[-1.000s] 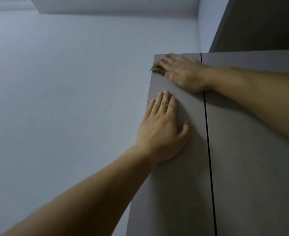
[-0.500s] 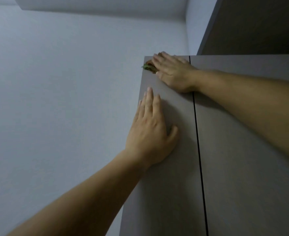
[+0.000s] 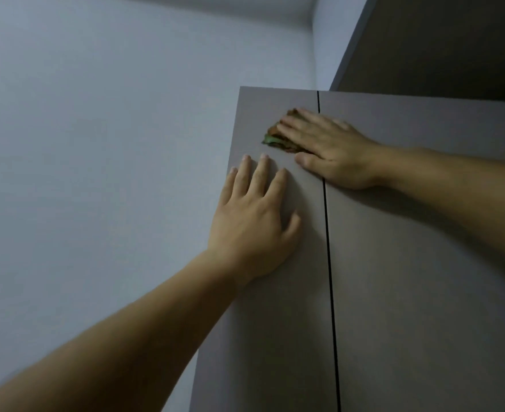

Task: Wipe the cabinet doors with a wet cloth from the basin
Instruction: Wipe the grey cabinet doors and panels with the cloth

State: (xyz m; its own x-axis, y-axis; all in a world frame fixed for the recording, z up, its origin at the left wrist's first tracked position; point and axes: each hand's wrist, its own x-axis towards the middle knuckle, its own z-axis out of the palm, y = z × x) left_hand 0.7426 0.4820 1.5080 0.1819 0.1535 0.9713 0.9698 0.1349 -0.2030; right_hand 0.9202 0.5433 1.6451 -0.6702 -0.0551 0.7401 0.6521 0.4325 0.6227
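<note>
The cloth (image 3: 276,138), a crumpled piece in green and brown tones, lies flat against the left cabinet door (image 3: 275,322), high up near its top edge and just left of the dark gap (image 3: 330,278) that splits the 2 doors. The right hand (image 3: 334,150) presses it there. Its fingers (image 3: 303,126) are stretched out straight and close together over the cloth, not curled round it, so that only the cloth's left and lower edges peek out past the fingertips. The thumb (image 3: 306,160) lies just below the cloth, flat on the door. The heel of this hand and the wrist cross the gap onto the right cabinet door (image 3: 423,292).

The left hand (image 3: 254,221) rests lower on the left door, palm flat, holding nothing. Its fingers (image 3: 260,176) are straight and slightly spread, pointing up, their tips near the cloth's lower edge but apart from it.

A pale wall (image 3: 96,144) runs along the left of the doors. A darker cabinet panel (image 3: 438,40) juts out above them at the upper right.
</note>
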